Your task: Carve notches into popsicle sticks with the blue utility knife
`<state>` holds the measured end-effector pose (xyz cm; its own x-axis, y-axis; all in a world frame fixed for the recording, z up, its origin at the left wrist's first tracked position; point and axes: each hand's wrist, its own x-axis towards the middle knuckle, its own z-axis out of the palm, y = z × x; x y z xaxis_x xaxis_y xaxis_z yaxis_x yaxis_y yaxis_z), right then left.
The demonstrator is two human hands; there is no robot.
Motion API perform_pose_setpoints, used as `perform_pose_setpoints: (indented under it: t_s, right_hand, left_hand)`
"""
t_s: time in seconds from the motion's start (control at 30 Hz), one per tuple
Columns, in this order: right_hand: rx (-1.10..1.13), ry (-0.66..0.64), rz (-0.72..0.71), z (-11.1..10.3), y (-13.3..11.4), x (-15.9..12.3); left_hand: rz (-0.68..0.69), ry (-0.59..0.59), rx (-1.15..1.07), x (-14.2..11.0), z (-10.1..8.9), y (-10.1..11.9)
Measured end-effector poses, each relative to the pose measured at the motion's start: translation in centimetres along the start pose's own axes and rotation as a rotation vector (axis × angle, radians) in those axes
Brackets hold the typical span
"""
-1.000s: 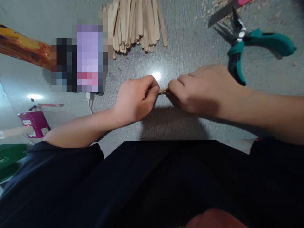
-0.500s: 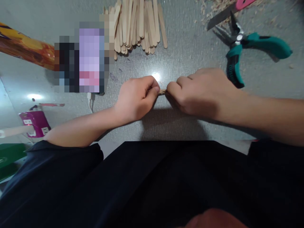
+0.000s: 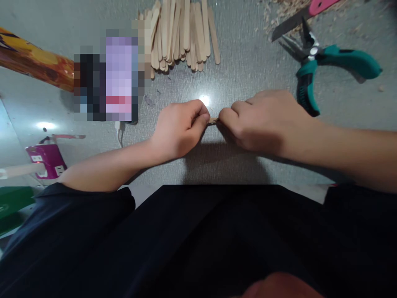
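Note:
Between my two hands a short stretch of a wooden craft stick [image 3: 213,121] shows; its ends are hidden in my fingers. My left hand [image 3: 181,126] is closed, pinching the stick between thumb and fingers. From the other side my right hand [image 3: 263,120] grips it too, knuckles up and fingers curled under. Both hands are low over the grey table, their shadows falling just in front of my dark shirt. Beyond them lies a pile of craft sticks [image 3: 178,35]. Pliers [image 3: 313,54] with green and black handles rest spread apart past my right hand.
A saw blade [image 3: 288,28] with a pink handle lies among wood shavings [image 3: 287,8] at the far right. On the left are a blurred-out phone [image 3: 118,78] with a white cable [image 3: 118,132], an orange patterned tube [image 3: 37,60] and a purple power strip [image 3: 46,160].
Both hands keep their hold on the stick and have hardly moved. The whole view has shifted very slightly.

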<state>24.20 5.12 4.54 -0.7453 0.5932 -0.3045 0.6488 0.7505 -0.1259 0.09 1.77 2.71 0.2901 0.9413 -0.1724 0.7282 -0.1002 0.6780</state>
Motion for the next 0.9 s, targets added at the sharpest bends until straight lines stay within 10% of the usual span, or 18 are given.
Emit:
perform_pose_setpoints:
  t_s: [0.9]
  right_hand:
    - [0.011,-0.194,-0.061,-2.1,1.1,1.3]
  left_hand:
    - [0.301,0.185,-0.187,-0.7,1.6,-2.2]
